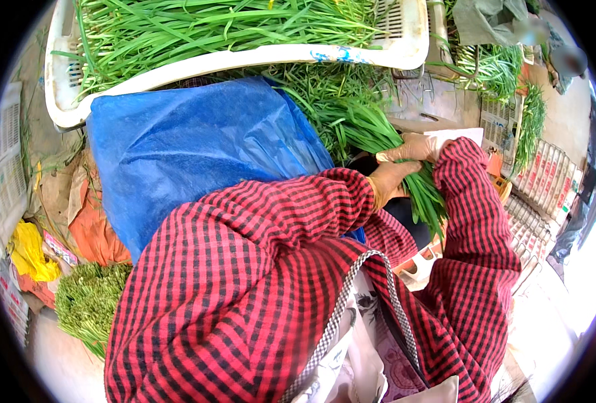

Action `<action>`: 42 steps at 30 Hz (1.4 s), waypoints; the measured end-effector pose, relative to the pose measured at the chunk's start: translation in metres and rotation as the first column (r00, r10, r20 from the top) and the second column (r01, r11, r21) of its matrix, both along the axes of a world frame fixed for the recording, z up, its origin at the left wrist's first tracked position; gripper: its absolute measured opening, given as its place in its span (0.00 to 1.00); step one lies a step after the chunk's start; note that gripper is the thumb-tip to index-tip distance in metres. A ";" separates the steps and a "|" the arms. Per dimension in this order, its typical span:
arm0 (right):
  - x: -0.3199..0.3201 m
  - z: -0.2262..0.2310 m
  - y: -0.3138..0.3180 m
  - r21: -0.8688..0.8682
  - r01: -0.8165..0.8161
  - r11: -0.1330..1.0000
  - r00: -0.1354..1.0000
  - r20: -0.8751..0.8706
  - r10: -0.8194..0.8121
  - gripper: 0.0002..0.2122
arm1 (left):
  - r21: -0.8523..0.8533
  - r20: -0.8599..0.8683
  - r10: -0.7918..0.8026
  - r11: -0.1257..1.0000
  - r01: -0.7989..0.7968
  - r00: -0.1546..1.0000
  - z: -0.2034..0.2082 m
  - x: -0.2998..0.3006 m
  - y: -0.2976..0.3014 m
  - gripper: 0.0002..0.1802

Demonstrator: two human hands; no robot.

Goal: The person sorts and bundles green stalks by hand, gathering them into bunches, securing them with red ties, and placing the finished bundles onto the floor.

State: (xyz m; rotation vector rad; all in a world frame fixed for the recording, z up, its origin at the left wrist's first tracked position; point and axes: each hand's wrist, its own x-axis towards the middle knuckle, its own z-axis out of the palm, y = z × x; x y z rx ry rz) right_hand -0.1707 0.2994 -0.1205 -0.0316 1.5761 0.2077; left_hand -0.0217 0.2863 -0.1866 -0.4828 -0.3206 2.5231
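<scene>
My left hand (388, 180) and gloved right hand (412, 148) both grip a bunch of green chives (385, 144), beside the blue plastic sheet (197, 148) below a white crate (405, 50) of greens.

Clearance: work area closely hemmed in.
Both hands sit hard against the bundle of green stalks (385, 144). The white crate (244, 64) walls off the far side, blue plastic sheet (197, 148) crowds the left, and stacked trays (546, 178) close the right; bare floor (56, 366) shows lower left.
</scene>
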 end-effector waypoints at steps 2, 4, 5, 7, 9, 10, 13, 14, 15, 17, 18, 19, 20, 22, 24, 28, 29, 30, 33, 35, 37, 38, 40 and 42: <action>-0.004 -0.037 0.056 0.079 0.108 0.991 0.994 -0.043 -0.105 0.39 | -0.197 -0.080 -0.172 0.968 0.154 0.982 0.040 0.006 -0.014 0.18; -0.005 -0.054 0.082 0.141 -0.048 0.989 0.971 -0.225 0.079 0.39 | -0.365 -0.188 -0.361 0.889 0.276 0.913 0.058 0.013 -0.033 0.18; 0.006 -0.037 0.037 0.160 -0.266 0.950 0.875 -0.374 0.308 0.39 | -0.378 -0.267 -0.387 0.884 0.274 0.882 0.044 0.013 -0.037 0.18; 0.022 0.000 0.002 0.093 -0.492 0.865 0.750 -0.459 0.476 0.41 | -0.399 -0.437 -0.459 0.870 0.291 0.774 0.002 0.014 -0.027 0.18; -0.021 -0.013 0.085 -0.116 -0.403 0.908 0.800 -0.526 0.288 0.36 | -0.309 -0.443 -0.435 0.895 0.322 0.784 0.007 0.023 -0.036 0.22; -0.030 -0.011 0.083 -0.078 -0.453 0.888 0.751 -0.570 0.334 0.33 | -0.320 -0.379 -0.462 0.878 0.355 0.802 0.006 0.025 -0.040 0.24; -0.008 0.019 0.044 -0.121 -0.506 0.854 0.670 -0.679 0.301 0.28 | -0.167 -0.332 -0.354 0.934 0.315 0.874 -0.020 0.022 -0.048 0.30; 0.021 0.070 -0.037 -0.048 -0.558 0.829 0.750 -0.457 0.478 0.29 | -0.094 -0.276 -0.307 0.952 0.292 0.911 -0.019 0.021 -0.054 0.31; 0.007 0.057 -0.005 -0.121 -0.443 0.888 0.859 -0.341 0.382 0.29 | -0.022 -0.256 -0.301 0.952 0.306 0.918 -0.013 0.019 -0.055 0.31; -0.018 0.057 -0.015 0.066 -0.336 0.939 0.725 -0.619 0.303 0.29 | 0.123 -0.318 -0.162 0.970 0.211 0.934 -0.019 0.013 -0.063 0.39; -0.016 0.073 -0.004 0.068 -0.339 0.938 0.733 -0.607 0.308 0.27 | 0.098 -0.247 -0.196 0.969 0.225 0.949 -0.018 0.013 -0.062 0.45; -0.011 0.054 0.040 -0.229 -0.296 0.928 0.793 -0.600 0.105 0.26 | 0.072 -0.175 -0.237 0.965 0.253 0.955 -0.013 0.010 -0.064 0.51; 0.005 0.058 0.035 -0.201 -0.232 0.952 0.815 -0.574 0.077 0.26 | 0.064 -0.123 -0.248 0.964 0.257 0.961 -0.019 0.009 -0.064 0.61; 0.042 0.043 0.038 -0.255 -0.238 0.937 0.787 -0.616 0.032 0.26 | -0.002 -0.051 -0.205 0.979 0.205 0.977 -0.023 0.002 -0.065 0.55; 0.088 0.031 0.026 -0.228 -0.191 0.955 0.702 -0.712 -0.029 0.23 | -0.096 0.037 -0.132 0.986 0.135 0.991 -0.014 -0.003 -0.076 0.40; 0.181 -0.005 0.016 -0.345 -0.207 0.916 0.545 -0.818 -0.184 0.26 | -0.361 0.116 -0.179 0.909 0.209 0.977 -0.094 0.007 -0.047 0.10; 0.191 -0.003 0.020 -0.390 -0.177 0.904 0.528 -0.812 -0.247 0.24 | -0.403 0.142 -0.223 0.877 0.263 0.964 -0.094 0.009 -0.049 0.09; 0.195 -0.027 0.045 -0.653 -0.065 0.755 0.542 -0.658 -0.522 0.26 | -0.445 0.171 -0.262 0.840 0.312 0.950 -0.095 0.011 -0.052 0.08; 0.184 -0.028 0.089 -0.832 0.555 0.009 0.218 0.135 -0.966 0.17 | -0.540 0.108 -0.370 0.757 0.367 0.923 -0.065 0.011 -0.070 0.10; 0.179 -0.007 0.086 -0.685 0.711 -0.157 -0.024 0.199 -0.980 0.19 | -0.758 0.108 -0.401 0.559 0.336 0.910 -0.011 0.009 -0.077 0.12; 0.179 -0.052 0.094 -0.686 0.613 -0.391 0.083 0.548 -0.832 0.23 | -0.755 0.064 -0.428 0.570 0.324 0.902 -0.006 0.008 -0.076 0.11; 0.174 -0.071 0.096 -0.654 0.597 -0.465 0.046 0.607 -0.794 0.24 | -0.811 -0.036 -0.484 0.525 0.257 0.874 0.019 0.009 -0.076 0.11; 0.147 -0.069 0.072 -0.618 0.505 -0.602 0.004 0.699 -0.715 0.27 | -0.902 -0.226 -0.516 0.431 0.022 0.826 0.032 0.017 -0.090 0.13; 0.120 -0.039 0.050 -0.520 0.391 -0.759 -0.057 0.810 -0.584 0.33 | -0.930 -0.298 -0.552 0.350 -0.108 0.779 0.047 0.023 -0.108 0.16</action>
